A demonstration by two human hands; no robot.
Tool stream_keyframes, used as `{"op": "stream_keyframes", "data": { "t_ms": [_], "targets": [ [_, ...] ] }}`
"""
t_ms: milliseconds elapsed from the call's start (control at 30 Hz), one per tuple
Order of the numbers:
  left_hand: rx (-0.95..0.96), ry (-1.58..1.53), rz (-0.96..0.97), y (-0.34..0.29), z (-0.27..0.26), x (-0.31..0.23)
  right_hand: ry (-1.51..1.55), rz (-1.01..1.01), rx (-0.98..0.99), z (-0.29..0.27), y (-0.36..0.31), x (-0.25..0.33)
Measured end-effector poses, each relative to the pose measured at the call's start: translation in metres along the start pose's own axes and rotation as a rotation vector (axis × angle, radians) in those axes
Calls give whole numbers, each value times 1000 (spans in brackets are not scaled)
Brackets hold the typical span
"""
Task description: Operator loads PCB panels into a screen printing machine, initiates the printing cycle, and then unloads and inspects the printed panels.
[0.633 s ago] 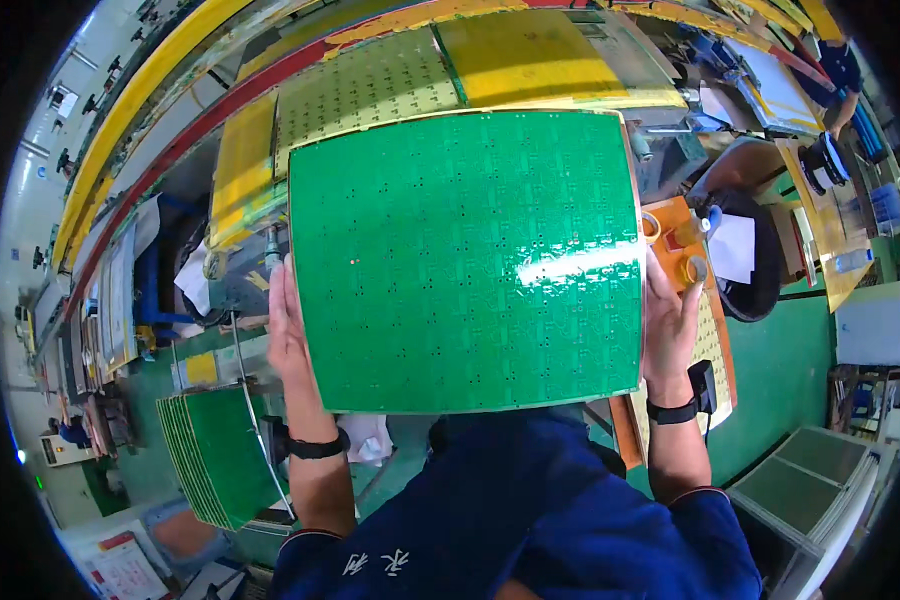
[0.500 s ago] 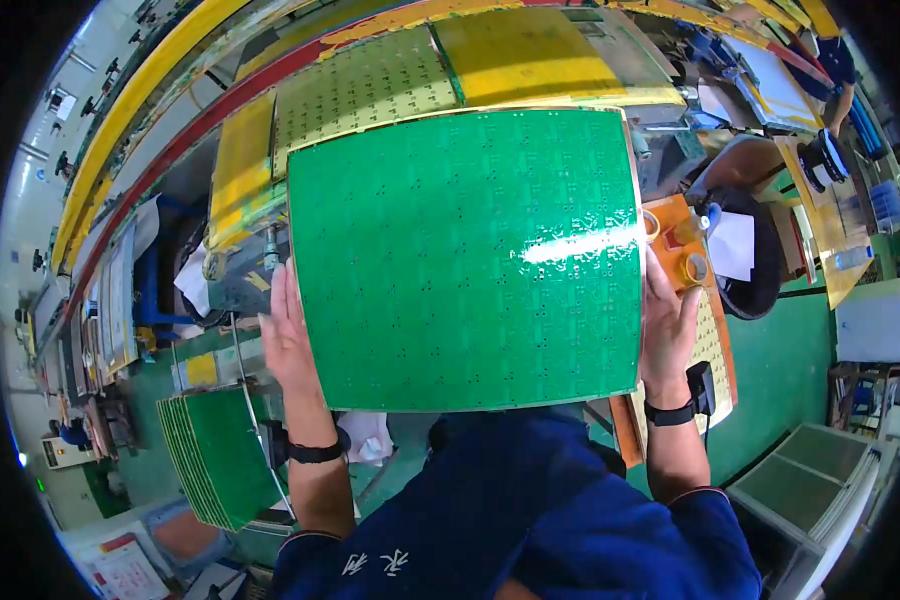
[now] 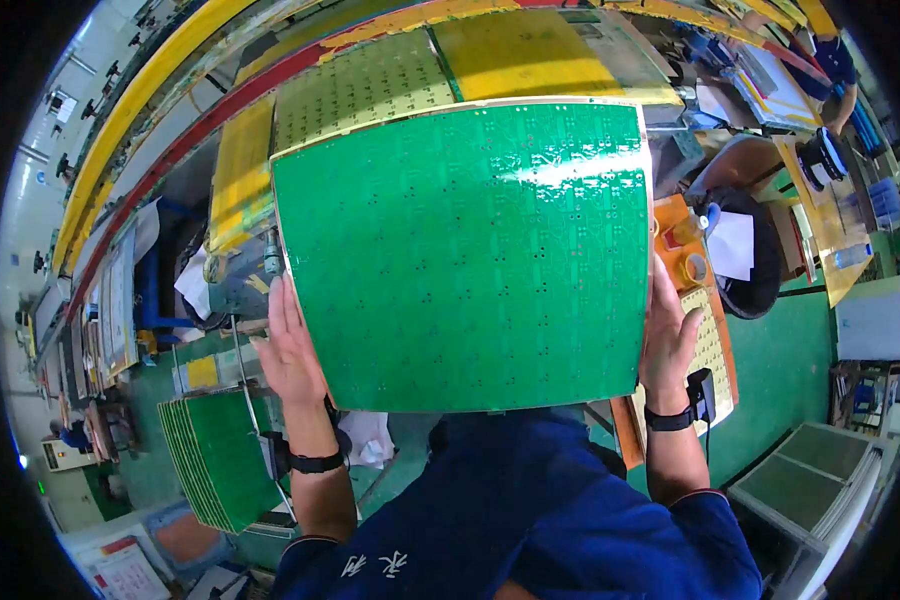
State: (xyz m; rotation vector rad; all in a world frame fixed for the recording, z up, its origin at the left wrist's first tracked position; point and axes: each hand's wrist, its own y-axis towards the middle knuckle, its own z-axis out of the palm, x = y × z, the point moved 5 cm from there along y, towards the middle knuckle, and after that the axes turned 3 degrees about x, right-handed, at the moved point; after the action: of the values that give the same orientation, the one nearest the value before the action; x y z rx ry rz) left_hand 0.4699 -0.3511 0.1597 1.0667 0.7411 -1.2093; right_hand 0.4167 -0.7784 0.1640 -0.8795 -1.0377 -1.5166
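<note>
Between my two hands is a large green circuit board panel (image 3: 460, 260), glossy, with rows of small dark holes and a bright glare near its upper right. My left hand (image 3: 295, 350) presses on its left edge, thumb pointing outward. Against the right edge lies my right hand (image 3: 667, 335), its thumb up and out; some fingertips are hidden behind the panel. The panel is tilted, its far edge overlapping the near side of a work table with a pale perforated sheet (image 3: 365, 88) and a yellow sheet (image 3: 525, 55).
At lower left stands a rack of green panels (image 3: 220, 455). An orange stand (image 3: 675, 222) on the right carries a tape roll (image 3: 693, 268) and a bottle. Beyond it is a black bin (image 3: 755, 270) with white paper. A red and yellow frame (image 3: 270, 72) arches over the table.
The panel has tilted, its far edge coming up a little, and its glare has shifted upward. Both hands keep their grip on the side edges.
</note>
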Motion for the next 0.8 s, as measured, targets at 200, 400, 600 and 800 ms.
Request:
{"op": "stream_keyframes", "data": {
  "t_ms": [200, 400, 600, 800],
  "targets": [
    [-22, -63, 18, -3, -1, 0, -20, -21, -11, 0, -3, 3],
    [-24, -48, 23, -5, 0, 0, -43, -27, -8, 1, -5, 4],
    [-5, 24, 45, -7, 0, -2, -72, -38, -19, 0, -8, 5],
    [-10, -62, 54, -10, -1, -1, -91, -44, -11, -1, -10, 5]
  ]
}}
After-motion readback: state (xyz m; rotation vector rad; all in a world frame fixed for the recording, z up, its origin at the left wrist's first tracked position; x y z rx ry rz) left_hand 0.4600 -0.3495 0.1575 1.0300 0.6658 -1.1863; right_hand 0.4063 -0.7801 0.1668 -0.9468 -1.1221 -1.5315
